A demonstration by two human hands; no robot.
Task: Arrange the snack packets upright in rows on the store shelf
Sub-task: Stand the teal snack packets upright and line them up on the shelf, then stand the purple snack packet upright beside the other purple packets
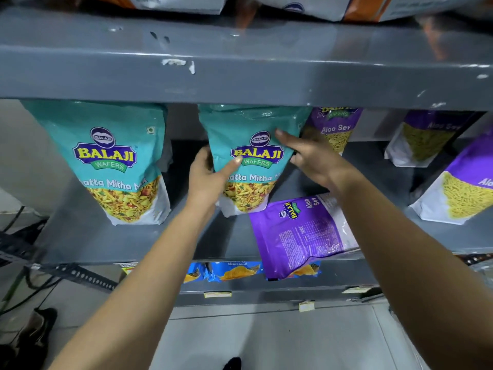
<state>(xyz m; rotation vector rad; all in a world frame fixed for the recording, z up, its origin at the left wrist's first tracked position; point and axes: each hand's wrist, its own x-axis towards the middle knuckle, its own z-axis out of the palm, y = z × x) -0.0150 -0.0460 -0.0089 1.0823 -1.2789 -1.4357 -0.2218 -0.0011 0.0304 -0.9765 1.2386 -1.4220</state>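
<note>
A teal Khatta Mitha Mix packet (pixel 248 129) stands upright at the middle of the grey shelf (pixel 112 241). My left hand (pixel 210 177) grips its left edge, thumb across the front. My right hand (pixel 312 158) presses on its right side with fingers spread. A second teal packet (pixel 117 161) stands upright to the left. A purple Aloo Sev packet (pixel 301 233) lies flat, back side up, at the shelf's front edge. More purple Aloo Sev packets stand behind my right hand (pixel 333 126) and at the right (pixel 426 140) (pixel 464 190).
The grey shelf above (pixel 240 70) overhangs the packets' tops and carries orange and white packets (pixel 360 9). Blue chip packets (pixel 234 271) sit on the shelf below. Cables and a perforated metal strip (pixel 88 276) lie at the lower left, with a shoe (pixel 34 329) on the floor.
</note>
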